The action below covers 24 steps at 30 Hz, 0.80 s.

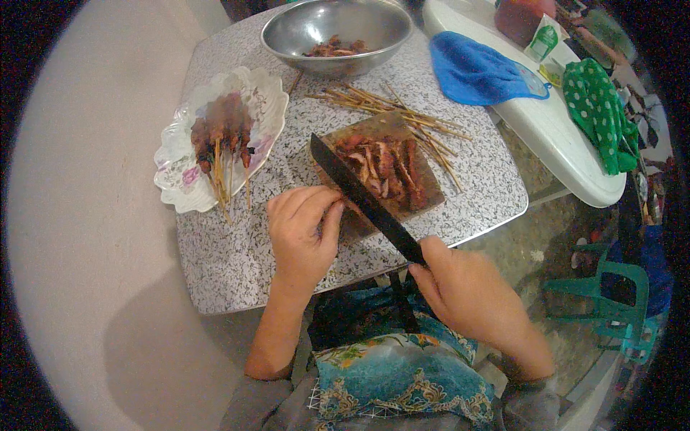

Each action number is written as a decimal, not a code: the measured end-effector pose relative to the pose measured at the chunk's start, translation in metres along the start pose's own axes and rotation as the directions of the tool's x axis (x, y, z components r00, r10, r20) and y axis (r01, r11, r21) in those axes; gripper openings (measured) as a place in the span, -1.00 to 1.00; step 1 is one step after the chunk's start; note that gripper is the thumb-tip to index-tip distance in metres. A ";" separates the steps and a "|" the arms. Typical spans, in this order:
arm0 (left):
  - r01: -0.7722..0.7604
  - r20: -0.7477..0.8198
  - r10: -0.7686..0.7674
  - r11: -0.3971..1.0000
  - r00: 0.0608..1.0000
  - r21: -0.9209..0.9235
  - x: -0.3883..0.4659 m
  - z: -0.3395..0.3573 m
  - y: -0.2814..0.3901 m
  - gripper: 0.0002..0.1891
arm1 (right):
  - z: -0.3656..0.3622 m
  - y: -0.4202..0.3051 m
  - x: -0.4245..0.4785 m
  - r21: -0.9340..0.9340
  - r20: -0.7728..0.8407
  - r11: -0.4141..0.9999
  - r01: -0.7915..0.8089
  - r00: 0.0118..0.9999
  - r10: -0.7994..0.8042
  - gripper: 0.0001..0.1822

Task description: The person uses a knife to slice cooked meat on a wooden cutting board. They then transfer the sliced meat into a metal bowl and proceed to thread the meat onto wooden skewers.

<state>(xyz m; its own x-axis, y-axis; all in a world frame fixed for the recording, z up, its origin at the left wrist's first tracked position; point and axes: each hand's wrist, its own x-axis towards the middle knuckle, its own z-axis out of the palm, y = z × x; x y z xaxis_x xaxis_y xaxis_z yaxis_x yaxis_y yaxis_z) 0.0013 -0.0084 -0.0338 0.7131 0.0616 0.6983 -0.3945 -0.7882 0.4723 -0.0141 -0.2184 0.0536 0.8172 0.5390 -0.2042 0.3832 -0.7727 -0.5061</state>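
Note:
A dark-bladed knife [372,202] lies diagonally over a wooden cutting board [353,229], its handle end in my right hand [466,291]. Slices of browned meat [385,169] are spread on the board to the right of the blade. At the board's left edge is my left hand [304,226], fingers curled and fingertips close against the blade. A bit of reddish meat shows by those fingertips, but the blade partly hides it, so whether I grip it is unclear.
Bare wooden skewers [399,110] lie behind the board. A scalloped floral plate [180,156] at left bears skewered meat [223,126]. Farther back, a metal bowl [345,64] contains meat pieces. At right, a white table [560,156] carries a blue cloth [474,70] and a green dotted cloth [595,113].

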 end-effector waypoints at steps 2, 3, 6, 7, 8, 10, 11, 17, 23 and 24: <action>-0.002 0.002 0.002 1.000 1.000 0.002 0.000 0.001 0.000 -0.86 | -0.002 -0.001 0.002 -0.027 -0.005 1.000 0.003 1.000 -0.003 -0.79; 0.000 0.006 0.000 1.000 1.000 0.000 0.000 0.000 0.000 -0.85 | -0.002 -0.001 0.004 -0.026 -0.013 1.000 0.010 1.000 -0.010 -0.79; 0.010 0.023 -0.010 1.000 1.000 -0.006 -0.001 0.000 -0.001 -0.84 | -0.005 -0.002 0.005 -0.013 -0.037 1.000 0.015 0.999 -0.015 -0.78; 0.015 0.033 -0.014 1.000 0.999 -0.008 -0.001 0.000 -0.001 -0.84 | -0.008 -0.003 0.003 0.000 -0.045 1.000 0.006 0.999 -0.006 -0.78; 0.020 0.042 -0.019 1.000 0.999 -0.009 -0.001 -0.001 -0.001 -0.84 | -0.010 -0.004 0.002 0.014 -0.053 1.000 -0.002 0.999 0.003 -0.78; 0.026 0.053 -0.026 1.000 0.998 -0.011 -0.001 -0.002 -0.001 -0.84 | -0.009 -0.002 0.001 0.057 -0.069 0.998 -0.031 0.997 0.035 -0.78; 0.029 0.058 -0.029 1.000 0.998 -0.011 0.000 -0.004 0.000 -0.84 | -0.008 -0.001 0.000 0.079 -0.077 0.996 -0.044 0.996 0.050 -0.77; 0.112 0.113 -0.119 0.991 0.986 0.070 0.000 -0.013 0.011 -0.80 | 0.002 0.003 -0.004 0.029 0.013 0.998 -0.054 0.998 0.054 -0.78; -0.016 0.134 0.003 0.995 0.991 0.096 0.005 -0.012 0.009 -0.84 | 0.002 0.002 -0.009 0.100 -0.018 0.995 -0.020 1.000 0.022 -0.78; -0.032 0.136 0.017 0.993 0.991 0.114 0.006 -0.011 0.010 -0.84 | 0.002 0.003 -0.010 0.107 -0.025 0.994 -0.018 0.999 0.021 -0.78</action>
<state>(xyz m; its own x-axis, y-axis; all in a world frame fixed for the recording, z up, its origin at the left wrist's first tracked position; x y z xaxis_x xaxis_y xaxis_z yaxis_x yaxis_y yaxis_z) -0.0041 -0.0090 -0.0189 0.7785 -0.0354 0.6267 -0.3489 -0.8544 0.3851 -0.0216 -0.2253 0.0525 0.8353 0.5146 -0.1937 0.3203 -0.7417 -0.5893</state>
